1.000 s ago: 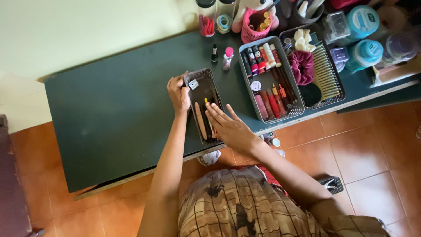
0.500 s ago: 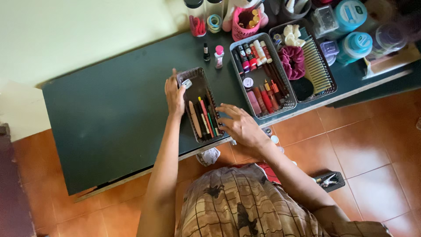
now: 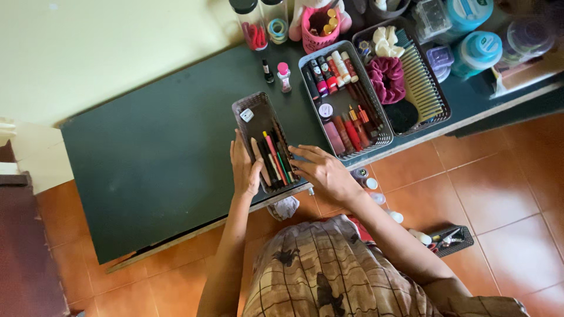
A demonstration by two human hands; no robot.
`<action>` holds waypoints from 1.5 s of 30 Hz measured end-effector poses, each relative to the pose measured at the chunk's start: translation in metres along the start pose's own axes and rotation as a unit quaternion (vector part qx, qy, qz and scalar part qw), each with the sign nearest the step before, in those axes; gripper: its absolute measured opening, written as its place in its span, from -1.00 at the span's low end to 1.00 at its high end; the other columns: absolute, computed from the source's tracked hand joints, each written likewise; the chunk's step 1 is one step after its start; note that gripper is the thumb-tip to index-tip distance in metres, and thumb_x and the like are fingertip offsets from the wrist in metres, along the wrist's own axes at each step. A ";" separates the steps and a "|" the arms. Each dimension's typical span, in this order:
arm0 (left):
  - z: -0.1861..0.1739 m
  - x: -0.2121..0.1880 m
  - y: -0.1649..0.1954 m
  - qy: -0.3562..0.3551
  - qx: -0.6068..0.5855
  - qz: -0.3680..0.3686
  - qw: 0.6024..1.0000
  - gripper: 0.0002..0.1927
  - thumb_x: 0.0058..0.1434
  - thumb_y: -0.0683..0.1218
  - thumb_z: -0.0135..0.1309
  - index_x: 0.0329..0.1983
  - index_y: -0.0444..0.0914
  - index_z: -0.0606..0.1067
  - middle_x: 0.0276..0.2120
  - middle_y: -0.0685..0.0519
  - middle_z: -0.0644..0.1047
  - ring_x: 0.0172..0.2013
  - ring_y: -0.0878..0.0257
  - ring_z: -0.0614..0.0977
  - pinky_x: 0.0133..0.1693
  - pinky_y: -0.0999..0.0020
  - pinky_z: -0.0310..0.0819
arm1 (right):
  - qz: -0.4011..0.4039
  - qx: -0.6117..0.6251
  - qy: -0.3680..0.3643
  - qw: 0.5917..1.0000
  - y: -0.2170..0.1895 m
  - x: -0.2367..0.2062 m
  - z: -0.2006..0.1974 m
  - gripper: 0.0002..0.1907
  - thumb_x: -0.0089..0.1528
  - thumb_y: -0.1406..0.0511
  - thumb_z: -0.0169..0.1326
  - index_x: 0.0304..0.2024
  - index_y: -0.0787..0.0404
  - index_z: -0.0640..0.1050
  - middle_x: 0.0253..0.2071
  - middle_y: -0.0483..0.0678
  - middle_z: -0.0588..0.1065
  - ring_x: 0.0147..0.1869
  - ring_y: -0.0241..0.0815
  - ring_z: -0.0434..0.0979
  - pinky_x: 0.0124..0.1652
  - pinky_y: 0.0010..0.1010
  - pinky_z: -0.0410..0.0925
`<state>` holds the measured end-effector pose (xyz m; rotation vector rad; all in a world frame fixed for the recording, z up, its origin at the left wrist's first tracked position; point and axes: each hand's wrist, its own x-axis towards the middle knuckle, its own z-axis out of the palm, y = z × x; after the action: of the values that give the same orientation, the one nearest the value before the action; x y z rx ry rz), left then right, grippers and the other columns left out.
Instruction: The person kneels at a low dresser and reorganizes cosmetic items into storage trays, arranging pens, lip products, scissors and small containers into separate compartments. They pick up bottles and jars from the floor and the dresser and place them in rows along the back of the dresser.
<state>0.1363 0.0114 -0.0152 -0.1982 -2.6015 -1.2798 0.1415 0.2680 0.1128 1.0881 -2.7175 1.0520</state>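
Note:
A narrow grey mesh tray (image 3: 245, 105) lies on the dark green table (image 3: 147, 158) near its front edge, filled with several pencils and pens (image 3: 273, 158) and one small white item at its far end. My left hand (image 3: 244, 167) presses against the tray's left side near its front end. My right hand (image 3: 320, 169) rests on the tray's right side, fingers spread along the rim. Both hands flank the tray and grip its front end.
A wider grey tray of lipsticks and tubes (image 3: 343, 100) sits just right of it, then a black tray with a comb and a magenta scrunchie (image 3: 411, 82). Jars, small bottles and teal tubs line the back. Bottles and a small basket (image 3: 449, 238) lie on the tiled floor.
My left hand slid from the tray's far end down to its near left side. My right hand moved off the pencils to the tray's right edge.

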 end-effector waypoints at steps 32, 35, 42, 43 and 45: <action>-0.014 0.019 0.042 0.011 -0.013 0.040 0.999 -0.18 0.39 0.16 -0.25 0.56 -0.44 0.01 0.53 -0.26 0.12 0.55 -0.29 0.02 0.51 -0.04 -0.13 | -0.143 -0.240 0.028 0.960 0.040 0.135 0.000 -0.75 0.15 0.31 0.17 -0.12 0.18 0.54 -0.06 -0.04 0.50 0.01 -0.04 0.52 -0.04 -0.24 0.40; -0.014 0.018 0.041 0.009 -0.016 0.033 0.999 -0.17 0.37 0.15 -0.23 0.56 -0.43 0.00 0.52 -0.23 0.14 0.54 -0.28 0.04 0.50 -0.02 -0.10 | -0.144 -0.273 0.030 0.951 0.036 0.134 0.000 -0.77 0.18 0.30 0.21 -0.11 0.14 0.55 -0.02 -0.06 0.51 0.05 -0.08 0.53 -0.02 -0.28 0.41; -0.015 0.020 0.038 0.004 0.003 0.039 0.999 -0.17 0.33 0.11 -0.19 0.56 -0.40 -0.02 0.54 -0.26 0.11 0.53 -0.18 0.09 0.49 -0.04 -0.13 | -0.036 -0.187 0.051 0.980 0.053 0.159 -0.014 -0.63 0.29 0.18 0.21 0.09 0.19 0.56 -0.08 0.03 0.48 -0.03 0.03 0.51 -0.09 -0.15 0.41; -0.016 0.020 0.038 0.002 0.003 0.035 0.999 -0.17 0.33 0.11 -0.20 0.57 -0.39 -0.02 0.52 -0.26 0.13 0.52 -0.17 0.11 0.49 -0.05 -0.14 | -0.052 -0.180 0.077 0.979 0.064 0.168 -0.013 -0.65 0.29 0.20 0.21 0.07 0.20 0.56 -0.08 0.04 0.48 -0.01 0.05 0.51 -0.08 -0.14 0.41; -0.016 0.020 0.038 -0.002 0.003 0.025 1.000 -0.17 0.34 0.10 -0.21 0.58 -0.38 -0.03 0.50 -0.25 0.17 0.51 -0.16 0.15 0.49 -0.06 -0.15 | -0.082 -0.164 0.128 0.975 0.089 0.191 -0.004 -0.70 0.27 0.24 0.20 0.02 0.21 0.55 -0.07 0.07 0.47 0.05 0.10 0.53 -0.07 -0.12 0.43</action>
<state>0.1275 0.0222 0.0291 -0.2630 -2.5867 -1.2560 -0.0587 0.2025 0.1152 1.0184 -2.4337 0.6386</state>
